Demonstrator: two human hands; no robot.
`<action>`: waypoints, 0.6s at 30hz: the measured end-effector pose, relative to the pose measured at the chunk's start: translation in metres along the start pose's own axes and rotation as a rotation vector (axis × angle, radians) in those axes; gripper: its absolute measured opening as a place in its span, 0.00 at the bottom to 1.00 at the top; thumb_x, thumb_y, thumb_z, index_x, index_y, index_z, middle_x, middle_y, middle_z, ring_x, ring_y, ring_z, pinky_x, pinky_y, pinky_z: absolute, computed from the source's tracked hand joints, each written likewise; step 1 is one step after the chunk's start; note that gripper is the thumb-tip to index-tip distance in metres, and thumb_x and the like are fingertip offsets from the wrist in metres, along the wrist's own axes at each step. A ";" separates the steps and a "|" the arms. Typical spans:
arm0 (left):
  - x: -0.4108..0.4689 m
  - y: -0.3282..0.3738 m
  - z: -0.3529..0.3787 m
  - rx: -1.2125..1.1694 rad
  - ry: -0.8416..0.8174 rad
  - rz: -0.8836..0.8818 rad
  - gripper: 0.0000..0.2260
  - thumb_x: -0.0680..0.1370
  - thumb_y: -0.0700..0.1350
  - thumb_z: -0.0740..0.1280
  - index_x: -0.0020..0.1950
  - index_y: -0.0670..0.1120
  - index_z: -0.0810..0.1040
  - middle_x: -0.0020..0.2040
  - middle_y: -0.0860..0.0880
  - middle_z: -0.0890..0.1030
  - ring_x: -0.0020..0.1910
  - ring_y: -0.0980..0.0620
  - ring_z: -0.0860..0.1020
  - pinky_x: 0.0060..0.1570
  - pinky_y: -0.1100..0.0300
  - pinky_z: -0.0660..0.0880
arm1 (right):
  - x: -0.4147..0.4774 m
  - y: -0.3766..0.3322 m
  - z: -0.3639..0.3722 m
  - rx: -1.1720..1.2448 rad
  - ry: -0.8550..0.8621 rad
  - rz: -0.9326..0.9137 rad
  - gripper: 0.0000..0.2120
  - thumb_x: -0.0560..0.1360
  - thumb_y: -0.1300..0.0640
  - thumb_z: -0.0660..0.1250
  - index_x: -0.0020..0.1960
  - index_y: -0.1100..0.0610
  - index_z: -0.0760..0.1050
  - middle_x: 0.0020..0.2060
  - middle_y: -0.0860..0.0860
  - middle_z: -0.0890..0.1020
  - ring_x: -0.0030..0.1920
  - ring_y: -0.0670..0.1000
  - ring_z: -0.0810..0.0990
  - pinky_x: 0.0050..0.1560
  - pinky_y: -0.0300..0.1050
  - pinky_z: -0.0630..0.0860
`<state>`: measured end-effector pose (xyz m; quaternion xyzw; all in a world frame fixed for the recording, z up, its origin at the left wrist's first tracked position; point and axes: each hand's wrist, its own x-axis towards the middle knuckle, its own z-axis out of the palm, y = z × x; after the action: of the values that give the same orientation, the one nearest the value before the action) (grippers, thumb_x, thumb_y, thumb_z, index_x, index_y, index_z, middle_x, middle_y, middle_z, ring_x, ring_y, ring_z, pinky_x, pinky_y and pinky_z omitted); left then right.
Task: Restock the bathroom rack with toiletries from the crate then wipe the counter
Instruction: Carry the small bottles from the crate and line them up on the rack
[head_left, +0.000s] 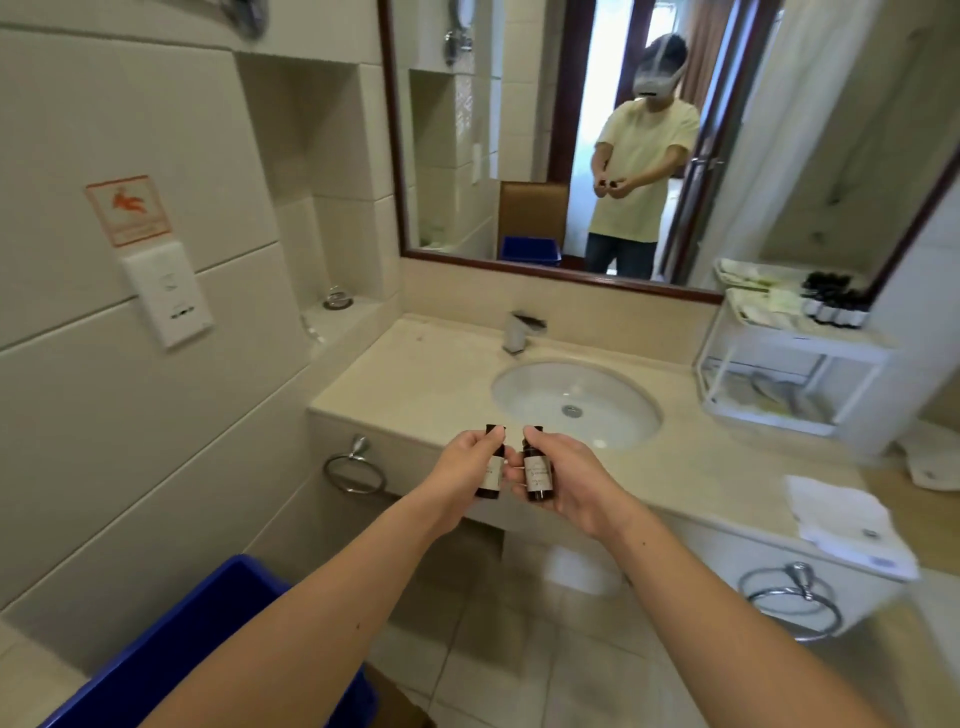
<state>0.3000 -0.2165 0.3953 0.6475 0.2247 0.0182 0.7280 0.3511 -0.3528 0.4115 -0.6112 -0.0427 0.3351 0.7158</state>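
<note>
Restock underway | left hand (467, 460) clasps dark bottle (492, 475), right hand (563, 480) clasps second bottle (538, 475) | rack (795, 345), counter's (415, 374) far-right corner, looks part-filled | wiping seemingly not yet done

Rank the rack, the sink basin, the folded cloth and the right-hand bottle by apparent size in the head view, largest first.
1. rack
2. sink basin
3. folded cloth, not far behind the basin, so that pair is unsure
4. bottle in the right hand, smallest although nearest the camera
</note>
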 end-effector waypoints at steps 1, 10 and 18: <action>0.002 0.003 0.018 -0.011 -0.016 0.009 0.11 0.81 0.52 0.62 0.52 0.44 0.75 0.43 0.49 0.81 0.37 0.52 0.78 0.39 0.57 0.74 | -0.003 -0.005 -0.018 0.000 0.008 -0.013 0.14 0.79 0.51 0.65 0.57 0.60 0.71 0.40 0.54 0.84 0.38 0.52 0.84 0.41 0.46 0.80; 0.015 0.024 0.170 -0.055 -0.163 0.061 0.12 0.79 0.48 0.66 0.59 0.43 0.73 0.49 0.47 0.81 0.44 0.50 0.81 0.50 0.49 0.77 | -0.039 -0.050 -0.168 0.051 0.194 -0.100 0.11 0.76 0.52 0.70 0.51 0.59 0.74 0.43 0.56 0.79 0.36 0.53 0.83 0.40 0.49 0.82; 0.035 0.041 0.268 -0.044 -0.262 0.071 0.13 0.77 0.48 0.69 0.58 0.45 0.73 0.52 0.45 0.81 0.49 0.48 0.81 0.53 0.48 0.79 | -0.064 -0.085 -0.259 0.082 0.268 -0.175 0.12 0.76 0.52 0.70 0.53 0.59 0.73 0.42 0.55 0.79 0.35 0.52 0.83 0.42 0.49 0.82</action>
<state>0.4358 -0.4491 0.4398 0.6357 0.1040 -0.0361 0.7641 0.4599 -0.6083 0.4466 -0.6146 0.0138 0.1886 0.7658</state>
